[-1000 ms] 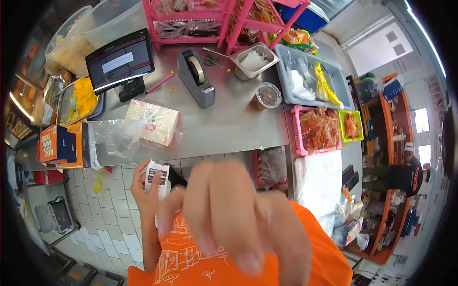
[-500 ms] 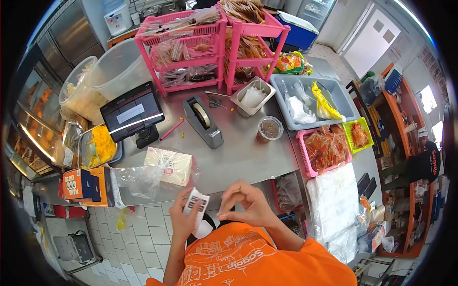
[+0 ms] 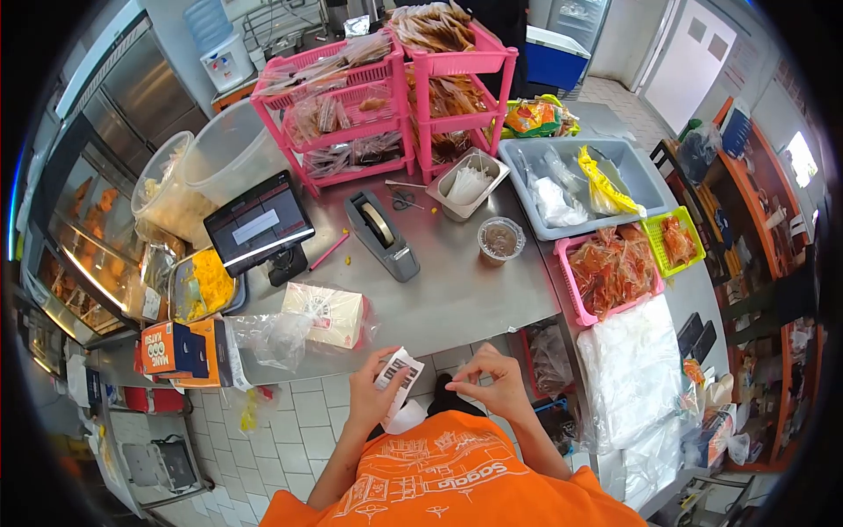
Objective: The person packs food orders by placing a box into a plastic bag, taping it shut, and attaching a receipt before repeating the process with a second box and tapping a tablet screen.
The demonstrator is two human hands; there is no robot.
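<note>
In my left hand (image 3: 372,393) is a white strip of printed labels (image 3: 399,373), held in front of my orange shirt. Bold black print covers its upper part, and a plain white end curls down below the fingers. To the right of the strip, my right hand (image 3: 493,383) hangs in the air with thumb and fingertips pinched together. Whatever it may hold is too small to make out. A white printed pack (image 3: 323,314) in clear plastic lies on the steel counter (image 3: 448,299) just beyond my left hand.
A tape dispenser (image 3: 385,235), a tablet (image 3: 259,225) and a lidded cup (image 3: 501,241) stand on the counter. Pink racks (image 3: 351,136) rise behind them. At right are a grey tub (image 3: 571,233), a pink basket (image 3: 606,314) and stacked plastic bags (image 3: 628,373).
My view has shifted, so the counter sits slightly further right. My right hand has drawn away from the label strip, widening the gap. My left hand still holds the strip.
</note>
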